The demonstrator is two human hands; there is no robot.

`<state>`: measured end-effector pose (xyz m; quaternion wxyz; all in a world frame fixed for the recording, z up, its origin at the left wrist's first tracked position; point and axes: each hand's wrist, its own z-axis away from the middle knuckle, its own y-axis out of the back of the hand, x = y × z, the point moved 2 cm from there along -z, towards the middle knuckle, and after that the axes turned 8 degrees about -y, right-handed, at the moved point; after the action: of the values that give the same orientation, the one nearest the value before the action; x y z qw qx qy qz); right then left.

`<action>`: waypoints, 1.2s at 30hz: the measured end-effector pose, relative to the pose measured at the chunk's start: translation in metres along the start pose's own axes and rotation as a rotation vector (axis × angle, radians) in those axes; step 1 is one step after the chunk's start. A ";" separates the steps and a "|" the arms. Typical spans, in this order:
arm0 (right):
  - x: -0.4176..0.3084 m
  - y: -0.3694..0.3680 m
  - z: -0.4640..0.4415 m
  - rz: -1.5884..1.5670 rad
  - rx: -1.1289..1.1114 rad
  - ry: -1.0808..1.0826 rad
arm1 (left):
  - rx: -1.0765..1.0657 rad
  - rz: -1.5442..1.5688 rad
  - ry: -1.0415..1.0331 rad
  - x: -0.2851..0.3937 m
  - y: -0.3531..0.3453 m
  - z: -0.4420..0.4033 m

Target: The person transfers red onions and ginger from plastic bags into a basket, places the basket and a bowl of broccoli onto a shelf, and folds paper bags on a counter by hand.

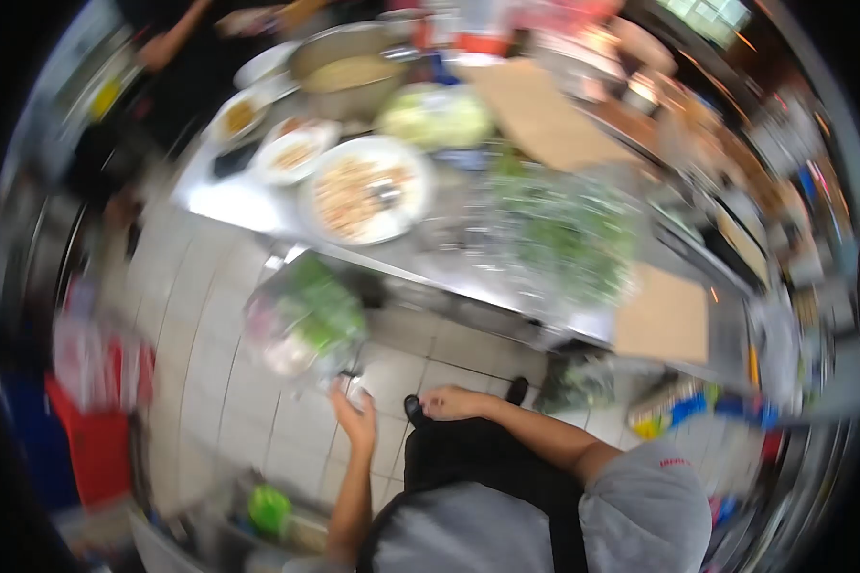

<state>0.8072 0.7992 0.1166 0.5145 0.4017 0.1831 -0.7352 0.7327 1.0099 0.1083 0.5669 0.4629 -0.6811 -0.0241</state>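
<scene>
Taking 12 o'clock as the top of the head view, the steel table spreads across 12, with a big clear bag of leafy greens lying on it toward 2. Roughly as wide as the plate of pale shredded food, and at that plate's 7 o'clock, a clear plastic bag of vegetables shows over the floor, before the table edge. I judge it light to moderate, soft and shifting, its film slippery and its leaves easily bruised; the gathered plastic would be the safest grip, with a palm under the bulk, though blur hides where it gathers. The left hand is at the bag's 5 o'clock, fingers reaching to its lower edge; whether they are clamped on the plastic or apart, I cannot tell. The right hand, toward 6, looks loosely curled, its grip unclear, well apart from the bag.
</scene>
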 end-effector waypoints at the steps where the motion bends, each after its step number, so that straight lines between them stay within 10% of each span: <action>1: 0.003 0.011 0.036 -0.052 0.102 -0.017 | -0.314 0.205 -0.073 0.046 -0.016 0.004; 5: -0.011 0.072 0.195 0.021 0.178 -0.154 | -0.933 0.644 -0.390 0.209 -0.067 0.011; 9: 0.049 0.150 0.323 -0.345 1.023 0.033 | -1.098 0.688 -0.667 0.317 -0.112 -0.010; 11: 0.093 0.179 0.370 -0.016 1.507 -0.198 | -1.180 0.675 -0.758 0.363 -0.144 -0.007; 14: 0.142 0.200 0.397 0.493 1.669 -0.412 | -1.084 0.386 -0.924 0.396 -0.214 0.027; 21: 0.233 0.222 0.450 0.411 1.640 -0.561 | -0.973 0.013 -1.133 0.429 -0.309 0.106; 25: 0.227 0.272 0.450 0.119 1.732 0.004 | -1.206 0.161 -0.835 0.471 -0.338 0.069; 27: 0.220 0.309 0.420 -0.145 1.427 0.170 | -0.973 0.268 -1.015 0.493 -0.361 0.039; 29: 0.226 0.337 0.377 -0.292 1.208 0.274 | -1.210 0.235 -1.114 0.502 -0.396 0.014; 32: 0.206 0.351 0.373 -0.020 1.162 -0.222 | -1.518 -0.211 -1.051 0.507 -0.419 0.012; 36: 0.212 0.357 0.364 0.020 1.178 -0.240 | -1.489 -0.246 -1.206 0.509 -0.418 0.015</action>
<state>0.9523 0.2771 0.2254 0.2295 0.5349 -0.3183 -0.7482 1.0094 0.4293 0.2520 0.2635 -0.0372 -0.6147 -0.7425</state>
